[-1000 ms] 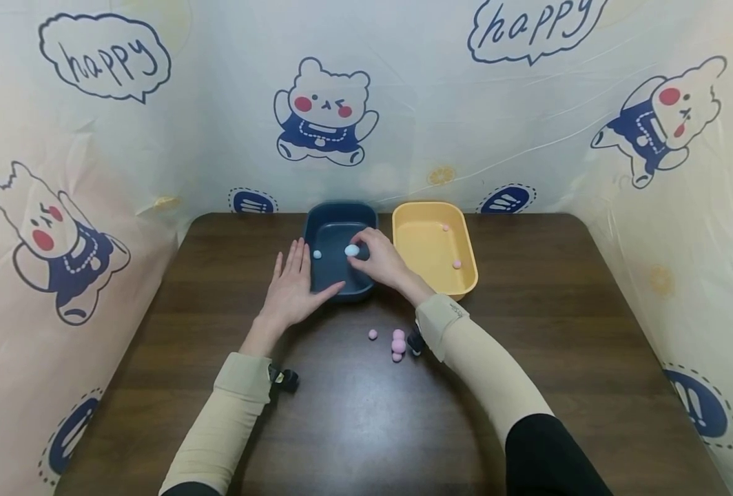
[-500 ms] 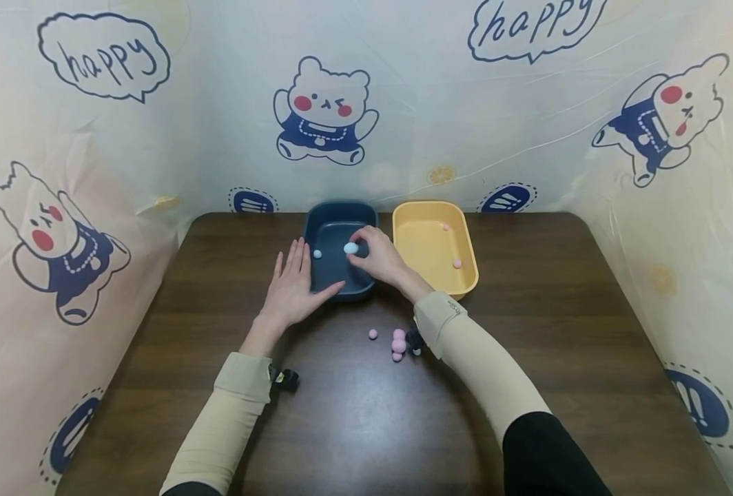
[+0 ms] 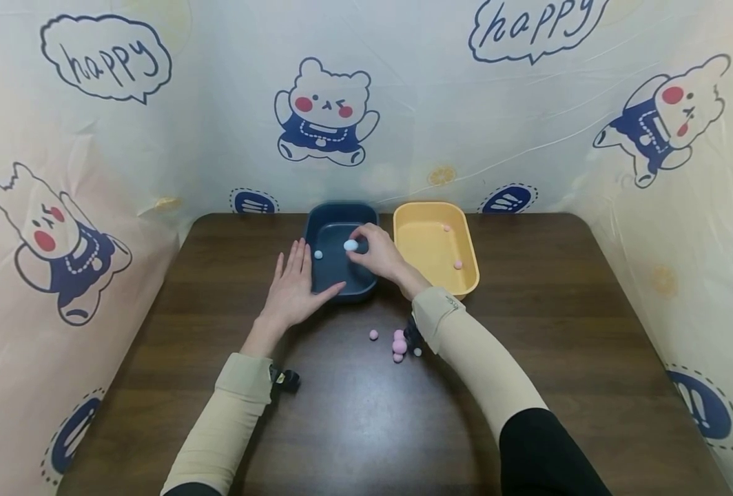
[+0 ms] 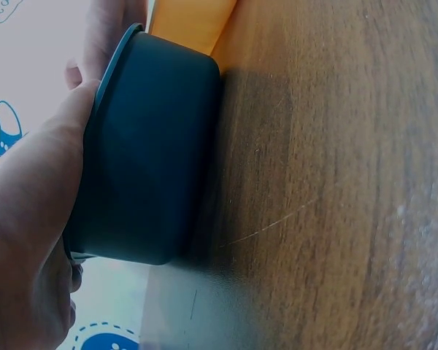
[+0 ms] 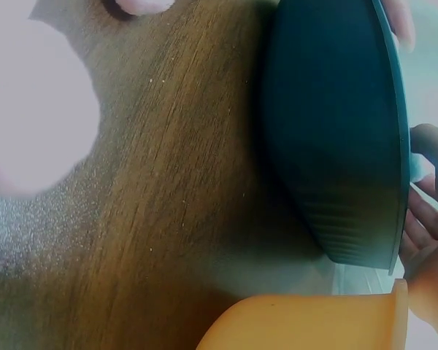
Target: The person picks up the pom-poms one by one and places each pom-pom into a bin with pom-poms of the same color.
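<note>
My right hand [image 3: 382,256] pinches a light-blue ball [image 3: 350,245] between thumb and fingers over the dark blue bin [image 3: 335,233]. The right wrist view shows this ball [image 5: 422,168] partly, beyond the bin's rim. My left hand [image 3: 290,289] rests along the bin's left side with fingers straight and thumb spread over the near corner. In the left wrist view that hand [image 4: 33,197] lies against the rim of the bin [image 4: 146,146]. Inside the bin, near the left wall, lies a smaller light-blue ball [image 3: 318,255].
A yellow bin [image 3: 422,258] holding two small pink balls [image 3: 458,264] stands right of the blue one. Nearer on the brown table [image 3: 354,427] lie a cluster of pink balls [image 3: 399,346], a single pink ball [image 3: 374,335] and a pale ball [image 3: 417,352] by the right wrist camera.
My right hand has shifted slightly away from me, still pinching the light-blue ball. The pale ball by the right wrist shows more fully. The left hand stays in place.
</note>
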### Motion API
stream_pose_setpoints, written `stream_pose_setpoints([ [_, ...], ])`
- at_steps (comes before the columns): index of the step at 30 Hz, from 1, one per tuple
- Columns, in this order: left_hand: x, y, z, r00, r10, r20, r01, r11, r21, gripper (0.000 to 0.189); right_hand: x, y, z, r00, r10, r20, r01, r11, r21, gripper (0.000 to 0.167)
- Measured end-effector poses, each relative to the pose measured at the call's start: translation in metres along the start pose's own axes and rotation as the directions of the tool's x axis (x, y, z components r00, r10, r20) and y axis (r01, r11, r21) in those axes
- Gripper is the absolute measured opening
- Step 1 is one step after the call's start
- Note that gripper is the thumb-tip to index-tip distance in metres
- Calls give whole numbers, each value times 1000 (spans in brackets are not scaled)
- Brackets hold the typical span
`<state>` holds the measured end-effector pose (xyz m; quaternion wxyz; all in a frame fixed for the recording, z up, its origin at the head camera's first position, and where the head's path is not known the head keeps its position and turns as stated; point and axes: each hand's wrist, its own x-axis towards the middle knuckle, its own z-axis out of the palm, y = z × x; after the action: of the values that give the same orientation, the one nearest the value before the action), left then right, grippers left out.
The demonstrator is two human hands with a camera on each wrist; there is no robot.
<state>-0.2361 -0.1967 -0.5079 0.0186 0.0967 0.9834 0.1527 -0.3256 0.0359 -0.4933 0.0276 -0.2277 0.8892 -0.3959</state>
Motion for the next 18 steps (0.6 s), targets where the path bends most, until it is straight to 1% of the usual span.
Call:
stream_pose_setpoints([
  [6, 1, 0, 0, 1000, 1, -4, -1, 1000, -2, 128, -2, 0, -3, 1000, -4, 16, 4, 1000, 14, 35],
  [7, 1, 0, 0, 1000, 1, -3, -1, 1000, -1, 128, -8, -11, -7, 1000, 4, 19, -4, 1000, 8, 35],
  [11, 1, 0, 0, 1000, -3, -1, 3, 1000, -6, 127, -9, -11, -8, 1000, 8, 29, -8, 1000, -6, 38],
  [18, 0, 1, 0, 1000, -5, 3, 5, 1000, -15, 128, -14, -9, -13, 999, -24, 27, 24, 1000, 5, 40],
])
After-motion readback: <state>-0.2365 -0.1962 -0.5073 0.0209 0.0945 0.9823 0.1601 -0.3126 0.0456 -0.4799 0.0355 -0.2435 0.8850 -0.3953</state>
